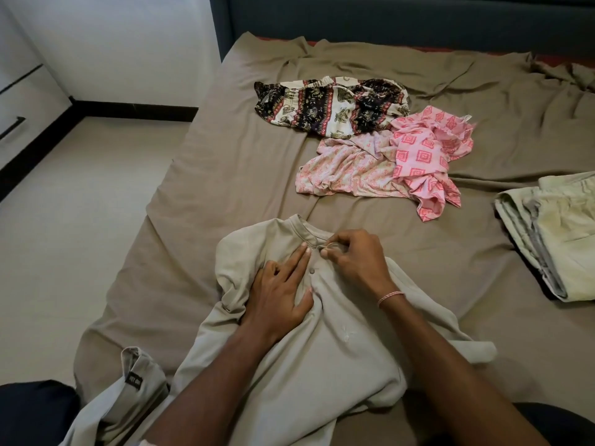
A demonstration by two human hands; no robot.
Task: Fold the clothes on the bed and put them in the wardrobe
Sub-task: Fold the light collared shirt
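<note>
On the near side of the brown-sheeted bed (225,156), the left hand (280,297) is pressing flat on an unfolded beige button-neck shirt (322,358) while the right hand (354,259) is pinching its collar, with pale green folded clothes (557,239) lying at right and crumpled elephant-print trousers (331,107) and pink patterned garments (418,156) waiting farther off.

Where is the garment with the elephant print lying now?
In the head view the elephant-print garment lies crumpled on the far middle of the bed, touching the pink patterned clothes and beyond the beige shirt.
</note>
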